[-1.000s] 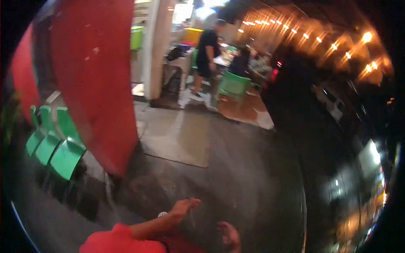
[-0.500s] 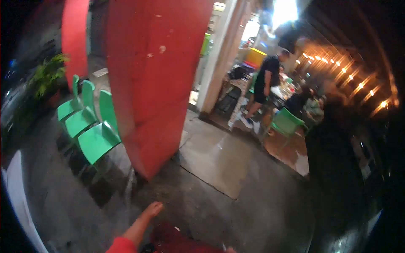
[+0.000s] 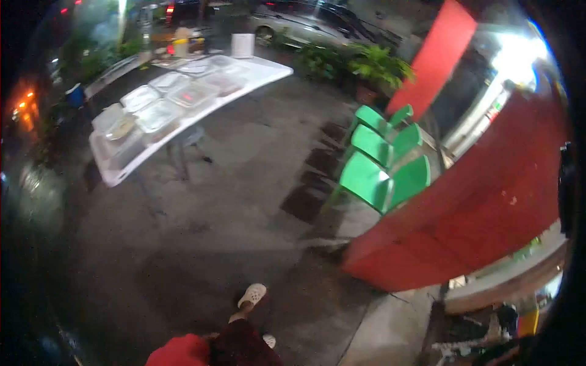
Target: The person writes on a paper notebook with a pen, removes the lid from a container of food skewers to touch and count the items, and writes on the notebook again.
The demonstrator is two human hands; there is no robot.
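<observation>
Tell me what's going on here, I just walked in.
Neither hand shows clearly, so I can't tell whether the person holds anything. A red sleeve and pale clogs show low in the view, over dark paving. A white table with clear tubs stands ahead to the left; three green chairs stand to the right, near a red pillar.

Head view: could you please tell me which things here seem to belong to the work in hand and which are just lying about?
Likely part of the work (a guess, since neither hand shows clearly):
clear containers
white table

Probably just about:
green chairs
potted plant
near red pillar
parked car
</observation>
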